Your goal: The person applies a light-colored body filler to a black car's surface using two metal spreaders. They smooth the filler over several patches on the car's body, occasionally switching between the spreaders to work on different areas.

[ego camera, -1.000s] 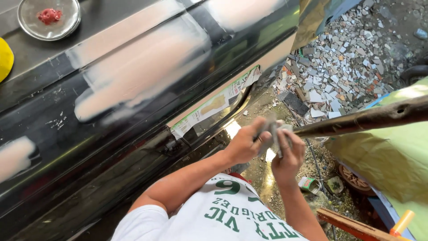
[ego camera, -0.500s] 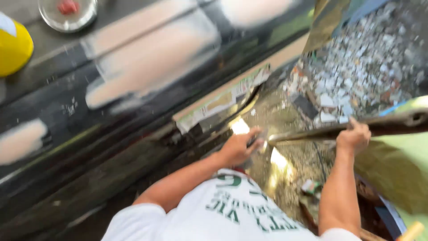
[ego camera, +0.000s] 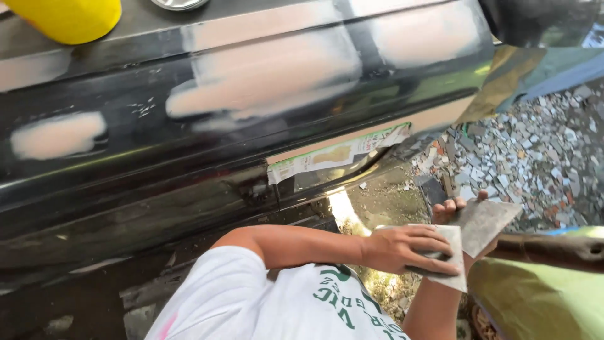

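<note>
My left hand (ego camera: pixel 406 249) lies flat on a pale grey sheet of sandpaper (ego camera: pixel 454 267), with the fingers pressing on it. My right hand (ego camera: pixel 454 209) is just behind, its fingers curled under a darker grey flat sheet (ego camera: pixel 486 220) that it holds up by the edge. The two sheets overlap between my hands. Both hands hover low, in front of a black car body panel (ego camera: pixel 157 182) that bears pale pinkish filler patches (ego camera: pixel 264 79).
A taped paper strip (ego camera: pixel 333 157) covers the panel's lower edge. A yellow container (ego camera: pixel 69 17) and a metal bowl (ego camera: pixel 179 3) stand on top. Broken stone rubble (ego camera: pixel 541 157) covers the ground at right. A green panel with a rusty edge (ego camera: pixel 553 252) lies beside my right arm.
My right hand has left the rusty edge at the right and joined my left hand. Both now hold the grey sheets. The view has shifted down the panel.
</note>
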